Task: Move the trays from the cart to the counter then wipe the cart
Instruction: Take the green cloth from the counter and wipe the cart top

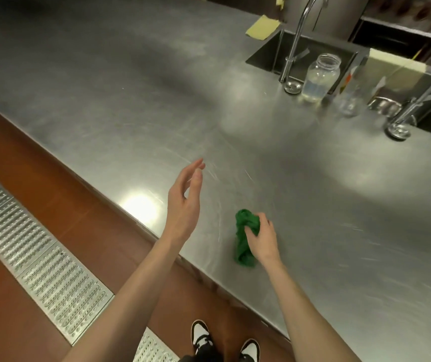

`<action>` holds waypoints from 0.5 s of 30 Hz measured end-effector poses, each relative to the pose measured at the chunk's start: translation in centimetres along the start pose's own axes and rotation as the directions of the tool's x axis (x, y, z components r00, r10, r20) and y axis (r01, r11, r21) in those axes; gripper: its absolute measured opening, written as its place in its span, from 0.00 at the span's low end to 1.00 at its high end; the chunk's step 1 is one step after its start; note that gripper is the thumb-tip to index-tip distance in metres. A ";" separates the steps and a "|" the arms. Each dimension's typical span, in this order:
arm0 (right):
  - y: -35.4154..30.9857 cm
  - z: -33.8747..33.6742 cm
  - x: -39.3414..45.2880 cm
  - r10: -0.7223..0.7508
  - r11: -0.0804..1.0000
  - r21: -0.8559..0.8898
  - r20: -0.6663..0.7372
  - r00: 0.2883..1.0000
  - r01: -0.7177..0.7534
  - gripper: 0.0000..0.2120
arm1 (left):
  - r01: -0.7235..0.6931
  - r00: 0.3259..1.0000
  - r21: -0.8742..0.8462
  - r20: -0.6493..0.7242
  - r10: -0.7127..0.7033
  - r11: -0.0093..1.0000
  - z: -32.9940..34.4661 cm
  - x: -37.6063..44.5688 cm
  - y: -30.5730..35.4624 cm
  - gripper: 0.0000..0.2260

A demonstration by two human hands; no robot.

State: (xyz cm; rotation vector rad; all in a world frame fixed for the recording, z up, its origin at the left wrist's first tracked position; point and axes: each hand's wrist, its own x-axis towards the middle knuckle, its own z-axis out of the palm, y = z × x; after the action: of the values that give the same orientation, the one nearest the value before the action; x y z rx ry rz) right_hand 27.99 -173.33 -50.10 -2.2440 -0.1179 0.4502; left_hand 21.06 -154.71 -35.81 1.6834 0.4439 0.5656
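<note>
A crumpled green cloth (244, 237) lies on the steel counter (130, 108) close to its front edge. My right hand (262, 237) is closed around the cloth's upper part. My left hand (185, 202) hovers open over the counter edge to the left of the cloth, fingers apart and holding nothing. No cart and no trays are in view.
At the back right are a sink (298, 52) with a curved tap (296, 40), an open glass jar (320, 77), a drinking glass (350, 100) and a second tap (402, 126). A yellow cloth (341, 27) lies behind. A metal floor grate (39, 259) runs along the brown floor.
</note>
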 end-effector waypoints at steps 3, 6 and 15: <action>-2.9 -2.2 -1.2 0.168 0.783 0.610 -0.018 0.986 -0.122 0.11 | -0.024 1.000 -0.014 -0.010 0.024 1.000 0.6 0.2 1.0 0.17; -5.9 -5.7 -2.6 0.302 0.248 0.924 0.212 0.929 -0.291 0.13 | -0.059 0.998 -0.030 -0.005 0.058 0.998 1.8 0.0 2.7 0.18; -8.6 -14.4 -5.7 0.112 0.008 0.966 0.257 0.960 -0.260 0.16 | -0.223 0.969 -0.112 0.087 0.233 0.968 8.7 -1.1 9.1 0.22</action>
State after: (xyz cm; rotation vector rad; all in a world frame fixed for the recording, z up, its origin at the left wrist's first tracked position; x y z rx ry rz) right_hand 28.40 -179.36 -33.47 -0.7137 0.3867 0.5433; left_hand 25.18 -163.96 -28.20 1.6667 0.1466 0.6576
